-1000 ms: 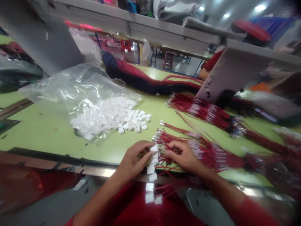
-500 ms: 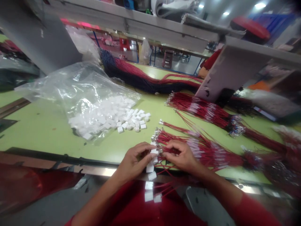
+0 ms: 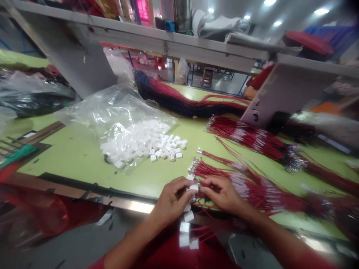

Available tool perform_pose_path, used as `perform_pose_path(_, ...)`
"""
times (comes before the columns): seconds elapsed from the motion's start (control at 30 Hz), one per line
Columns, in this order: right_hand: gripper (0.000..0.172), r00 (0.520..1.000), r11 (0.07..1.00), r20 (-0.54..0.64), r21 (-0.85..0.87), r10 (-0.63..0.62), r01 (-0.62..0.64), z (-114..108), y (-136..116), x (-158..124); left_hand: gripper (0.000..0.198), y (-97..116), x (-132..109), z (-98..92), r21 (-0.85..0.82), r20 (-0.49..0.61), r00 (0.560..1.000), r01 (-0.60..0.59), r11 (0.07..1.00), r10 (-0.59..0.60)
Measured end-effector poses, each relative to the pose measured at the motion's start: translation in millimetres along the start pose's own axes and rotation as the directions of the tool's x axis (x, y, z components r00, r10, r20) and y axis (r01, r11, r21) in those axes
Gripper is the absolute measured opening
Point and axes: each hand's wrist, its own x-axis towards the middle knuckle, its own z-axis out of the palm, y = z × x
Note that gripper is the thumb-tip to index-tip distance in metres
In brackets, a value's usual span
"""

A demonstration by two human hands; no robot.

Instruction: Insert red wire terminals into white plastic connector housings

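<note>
My left hand (image 3: 175,198) pinches a small white plastic connector housing (image 3: 193,188) between thumb and fingers at the table's front edge. Close against its right side, my right hand (image 3: 220,192) is closed on a red wire whose end meets the housing; whether the tip is inside is too small to tell. Several white housings (image 3: 184,239) on red wires hang over the edge below my hands. Beyond and to the right lies a bundle of red wires (image 3: 260,186) with bare metal terminals (image 3: 194,164) at its left end.
A clear plastic bag (image 3: 112,108) spills a heap of white housings (image 3: 168,145) at centre left. Another red wire bundle (image 3: 246,136) lies at right. Long dark and red wires (image 3: 185,101) run under the shelf (image 3: 157,43). A green-handled thing (image 3: 18,154) is at far left.
The whole view has shifted, so the table and hands appear slightly lower and further right. Both hands stay together at the housing, with the right fingers still on the wire.
</note>
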Motion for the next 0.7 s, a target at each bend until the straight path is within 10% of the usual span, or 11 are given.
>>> perform_pose_path(0.2, 0.017, 0.98, 0.99, -0.196, 0.131, -0.033, 0.06, -1.9, 3.0, 5.9, 0.027, -22.0, 30.3, -38.2, 0.446, -0.192, 0.966, -0.071, 0.892, 0.173)
perform_pose_path(0.47, 0.034, 0.966, 0.935, -0.017, 0.257, 0.258, -0.245, -3.8, 0.6, 4.8, 0.02, -49.9, 55.0, -62.4, 0.822, -0.065, 0.962, -0.098, 0.561, 0.264)
perform_pose_path(0.6, 0.03, 0.962, 0.939, -0.029, 0.226, 0.271, -0.258, -4.8, -0.1, 5.3, 0.019, -44.0, 47.6, -57.8, 0.709, -0.099, 0.969, -0.092, 0.699, 0.228)
perform_pose_path(0.7, 0.026, 0.96, 0.942, -0.059, 0.22, 0.274, -0.256, -4.3, -2.4, 5.8, 0.021, -29.3, 42.1, -50.2, 0.311, -0.211, 0.977, 0.031, 0.95, 0.036)
